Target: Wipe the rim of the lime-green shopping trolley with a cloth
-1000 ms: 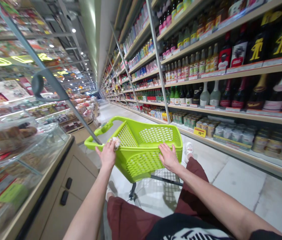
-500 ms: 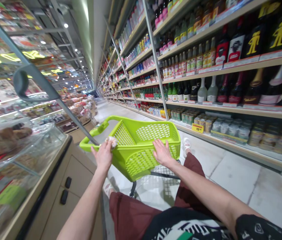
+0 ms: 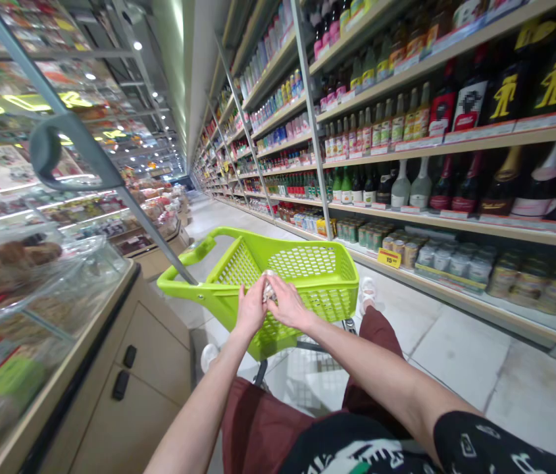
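Cabinet [image 3: 156, 368] left of cart [image 3: 228, 306]. Left hand [image 3: 252, 306] at cart's near rim, gripping crumpled wad [image 3: 268, 288]. Wad's at that rim, between both hands. Right hand [image 3: 287, 307] also gripping wad. Shelves [image 3: 435, 139] right of cart.

Bright ceiling spots [image 3: 137, 45]; soft shadow under cart [image 3: 329, 296]; left display [image 3: 25, 289] blurred; edges stretched.

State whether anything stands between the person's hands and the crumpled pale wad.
Nothing visible does: the left hand and right hand meet at the wad, fingers around it, above the near side of the green cart.
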{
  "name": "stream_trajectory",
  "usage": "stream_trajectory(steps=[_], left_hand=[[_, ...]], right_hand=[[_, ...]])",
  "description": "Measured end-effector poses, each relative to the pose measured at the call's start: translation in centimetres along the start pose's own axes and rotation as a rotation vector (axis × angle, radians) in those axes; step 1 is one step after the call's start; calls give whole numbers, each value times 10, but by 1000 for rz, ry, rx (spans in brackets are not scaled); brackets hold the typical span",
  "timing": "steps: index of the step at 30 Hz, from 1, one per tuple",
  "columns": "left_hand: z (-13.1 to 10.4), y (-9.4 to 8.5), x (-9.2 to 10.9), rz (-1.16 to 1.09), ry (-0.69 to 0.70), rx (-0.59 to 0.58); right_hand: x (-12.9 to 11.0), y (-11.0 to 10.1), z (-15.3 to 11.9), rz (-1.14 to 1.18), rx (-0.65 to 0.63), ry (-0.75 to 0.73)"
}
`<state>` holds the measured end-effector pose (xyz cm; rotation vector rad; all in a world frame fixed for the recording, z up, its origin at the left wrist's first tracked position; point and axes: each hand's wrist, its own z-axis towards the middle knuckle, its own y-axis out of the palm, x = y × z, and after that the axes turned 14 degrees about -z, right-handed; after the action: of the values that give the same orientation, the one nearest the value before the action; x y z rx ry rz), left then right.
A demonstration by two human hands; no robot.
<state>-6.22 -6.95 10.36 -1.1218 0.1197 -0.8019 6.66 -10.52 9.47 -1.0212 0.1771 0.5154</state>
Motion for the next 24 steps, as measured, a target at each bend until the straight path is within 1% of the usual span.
stream_trajectory(steps=[4, 6, 8, 10, 11, 14, 17, 19, 21, 22, 23, 24], left_hand=[[-9, -13, -13, -91, -154, 182], [-10, -18, -17, -227, -233, 221], [-9, -19, -17, -500, -337, 259], [-6, -17, -14, -855, -426, 308], [-5, -17, -12, -1036, -446, 317], [-4, -17, -3, -1494, -460, 274], [-5, -24, 2, -1786, -540, 254], [-5, -30, 1, -1865, -583, 238], [-3, -34, -3, -1812, -585, 214], [-2, -36, -5, -1714, -570, 213], [1, -38, -8, -1564, -546, 228], [3, -39, -10, -1365, -515, 251]], right_hand=[[-19, 15, 13, 100, 5, -36], [-25, 20, 18, 158, 32, -57], [-28, 22, 21, 228, 67, -66], [-29, 21, 24, 296, 104, -69], [-28, 20, 25, 320, 119, -65], [-26, 18, 30, 354, 137, -43], [-26, 19, 36, 346, 150, -52], [-27, 21, 41, 314, 175, -67], [-28, 23, 45, 263, 203, -85], [-29, 24, 47, 230, 215, -104], [-28, 25, 48, 193, 225, -124], [-28, 26, 49, 151, 234, -142]])
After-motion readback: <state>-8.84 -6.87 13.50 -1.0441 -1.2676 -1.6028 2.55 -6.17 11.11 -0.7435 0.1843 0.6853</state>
